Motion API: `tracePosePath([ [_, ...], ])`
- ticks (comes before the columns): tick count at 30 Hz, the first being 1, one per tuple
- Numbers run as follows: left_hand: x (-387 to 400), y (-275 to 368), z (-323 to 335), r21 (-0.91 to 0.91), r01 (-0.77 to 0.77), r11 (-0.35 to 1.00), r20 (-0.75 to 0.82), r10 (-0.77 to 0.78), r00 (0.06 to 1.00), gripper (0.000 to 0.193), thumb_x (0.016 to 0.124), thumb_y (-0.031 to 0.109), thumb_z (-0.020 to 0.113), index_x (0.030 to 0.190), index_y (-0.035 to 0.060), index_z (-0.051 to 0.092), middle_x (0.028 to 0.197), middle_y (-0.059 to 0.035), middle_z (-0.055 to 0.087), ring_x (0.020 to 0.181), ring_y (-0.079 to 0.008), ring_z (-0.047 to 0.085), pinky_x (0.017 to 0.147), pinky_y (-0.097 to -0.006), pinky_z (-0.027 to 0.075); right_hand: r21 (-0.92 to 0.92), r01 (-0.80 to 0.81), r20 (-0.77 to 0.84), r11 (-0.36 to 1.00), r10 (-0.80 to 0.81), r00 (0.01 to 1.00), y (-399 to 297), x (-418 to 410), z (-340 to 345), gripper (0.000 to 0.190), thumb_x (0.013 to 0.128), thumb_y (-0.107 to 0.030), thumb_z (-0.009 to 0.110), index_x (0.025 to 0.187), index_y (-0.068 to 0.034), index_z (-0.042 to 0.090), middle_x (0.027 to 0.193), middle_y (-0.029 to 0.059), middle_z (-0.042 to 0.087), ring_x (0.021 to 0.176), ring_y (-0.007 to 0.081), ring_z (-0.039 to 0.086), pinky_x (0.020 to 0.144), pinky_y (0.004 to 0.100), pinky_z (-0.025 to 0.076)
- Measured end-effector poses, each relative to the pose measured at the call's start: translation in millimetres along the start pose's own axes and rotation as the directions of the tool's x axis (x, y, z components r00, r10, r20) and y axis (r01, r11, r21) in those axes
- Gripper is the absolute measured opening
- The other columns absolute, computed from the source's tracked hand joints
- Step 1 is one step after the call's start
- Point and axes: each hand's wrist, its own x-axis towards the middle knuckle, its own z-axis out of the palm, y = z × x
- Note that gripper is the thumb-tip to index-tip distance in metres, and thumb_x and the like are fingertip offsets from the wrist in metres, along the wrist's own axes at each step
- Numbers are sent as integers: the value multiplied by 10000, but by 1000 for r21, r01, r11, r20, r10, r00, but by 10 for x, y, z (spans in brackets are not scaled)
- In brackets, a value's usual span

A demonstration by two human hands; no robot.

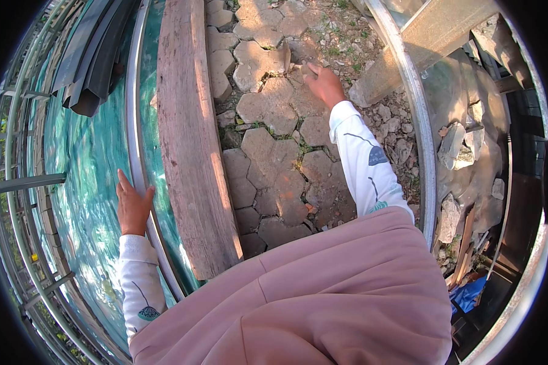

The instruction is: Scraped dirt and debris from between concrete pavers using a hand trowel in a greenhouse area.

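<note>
My left hand point(134, 203) is spread over the green mesh sheet point(89, 182), with its thumb side against or just above a metal tube point(139, 91). It holds nothing. Further forward, my right hand point(325, 86) is closed around the pale handle of a small hand tool point(287, 55). The tool's flat, dull head stands over the hexagonal paving blocks point(274, 107); its exact kind cannot be told. Between my hands a long weathered wooden plank point(187, 137) lies along the edge of the paving.
Dark metal channel profiles point(91, 59) lie at the upper left, beside a metal railing point(16, 200). A curved metal tube point(418, 100) runs along the right. Beyond it are broken stones point(451, 146), plastic sheeting point(488, 169) and wood scraps point(466, 251). Rubble point(395, 132) borders the paving.
</note>
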Motion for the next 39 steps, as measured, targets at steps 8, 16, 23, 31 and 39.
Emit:
tracePosePath([
  [8,-85,51,254,-127,130,983,26,-128,992,771,719,194,684,1315,46,219,997,-286,557,918,-426,553,801,-444,443,-45,51,-94,998,-55,994,-103,-255,-336,448,816,-266,544,1248,-163,484,979,215,607,894,375,581,785,430,455],
  [16,-120,88,289,-112,138,984,-49,-144,988,603,753,213,646,1224,53,306,846,-238,605,792,-405,596,679,-449,475,-245,-123,12,962,130,991,266,-746,-339,484,818,-245,551,1282,-165,441,913,240,610,866,392,584,761,444,459],
  [23,-119,202,273,18,293,956,-59,-292,955,496,768,235,621,1151,68,353,876,-202,604,775,-354,619,660,-420,510,-38,-74,-101,997,69,992,-128,-734,-400,494,835,-267,523,1297,-136,407,966,245,598,887,411,570,765,453,451],
  [31,-120,234,286,16,331,944,-45,-330,943,472,766,225,614,1142,66,376,915,-197,601,788,-346,621,683,-413,514,-17,124,-202,992,-124,971,-167,-680,-68,476,856,-259,500,1300,-116,402,1015,259,575,899,410,558,773,447,437],
  [39,-139,205,245,-10,333,943,-23,-334,942,487,764,213,620,1156,62,374,933,-199,596,797,-350,617,688,-417,514,-204,-162,69,965,179,981,-69,-799,-46,471,858,-212,507,1306,-120,395,975,257,587,872,410,565,768,442,442],
])
